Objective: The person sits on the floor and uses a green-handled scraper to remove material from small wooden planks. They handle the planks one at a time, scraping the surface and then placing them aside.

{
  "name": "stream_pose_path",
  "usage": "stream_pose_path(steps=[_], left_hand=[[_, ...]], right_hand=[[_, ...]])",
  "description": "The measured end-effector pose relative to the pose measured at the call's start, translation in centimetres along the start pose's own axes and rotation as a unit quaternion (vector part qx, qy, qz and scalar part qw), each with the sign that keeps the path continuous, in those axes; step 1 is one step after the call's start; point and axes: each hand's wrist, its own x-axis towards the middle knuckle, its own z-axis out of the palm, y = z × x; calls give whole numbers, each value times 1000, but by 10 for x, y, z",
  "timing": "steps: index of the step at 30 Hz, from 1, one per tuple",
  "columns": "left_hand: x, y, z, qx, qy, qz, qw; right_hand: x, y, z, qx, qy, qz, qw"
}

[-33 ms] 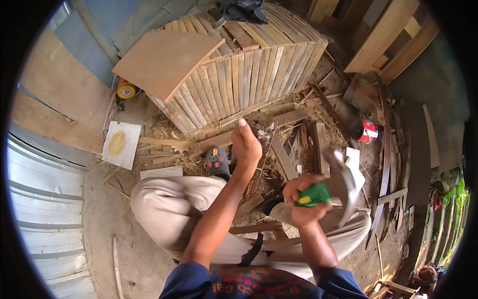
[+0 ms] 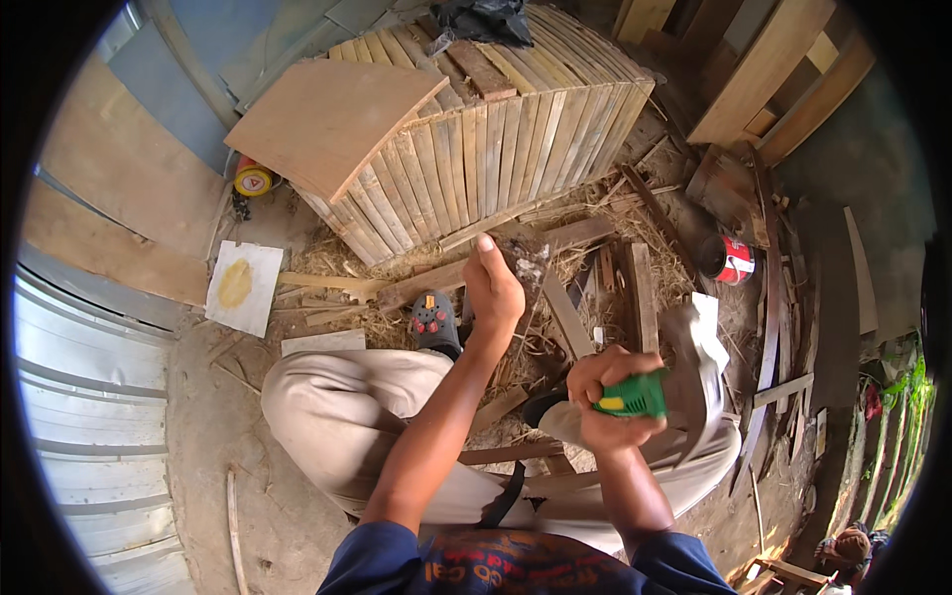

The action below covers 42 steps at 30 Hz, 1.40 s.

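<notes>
My left hand (image 2: 494, 293) is closed, thumb pointing up, around a dark brown piece of wood (image 2: 531, 260) that shows just beyond the fingers with pale bits on its face. Most of that wood is hidden behind the hand. On the right, my right hand (image 2: 620, 402) is wrapped round the green and yellow grip of a claw hammer (image 2: 700, 387). The hammer's metal head, a little blurred, stands beside my right knee, apart from the wood. Between my legs and the crate lie loose wooden strips (image 2: 567, 317).
A slatted wooden crate (image 2: 486, 159) stands ahead, with a brown panel (image 2: 337, 124) and a black plastic bag (image 2: 486, 20) on top. A red can (image 2: 732, 260) lies at right. White sheets (image 2: 243, 288), straw and scrap wood cover the floor around my shoe (image 2: 433, 317).
The hammer has shifted slightly to the right and down in my right hand. More of the wood by my left hand shows; that hand has barely moved.
</notes>
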Motion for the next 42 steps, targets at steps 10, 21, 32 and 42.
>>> stream_pose_path(steps=[10, 21, 32, 42], left_hand=[[3, -5, 13, 32, 13, -50, 998], [15, 12, 0, -36, 21, -43, 998], [21, 1, -3, -18, 38, -32, 999], [29, 0, -9, -45, 59, -27, 997]], right_hand=[[-3, 21, 4, 11, -50, 36, 998], [-3, 33, 6, -99, 2, -33, 995], [13, 34, 7, -283, -26, -80, 956], [15, 45, 10, -162, -10, -142, 977]])
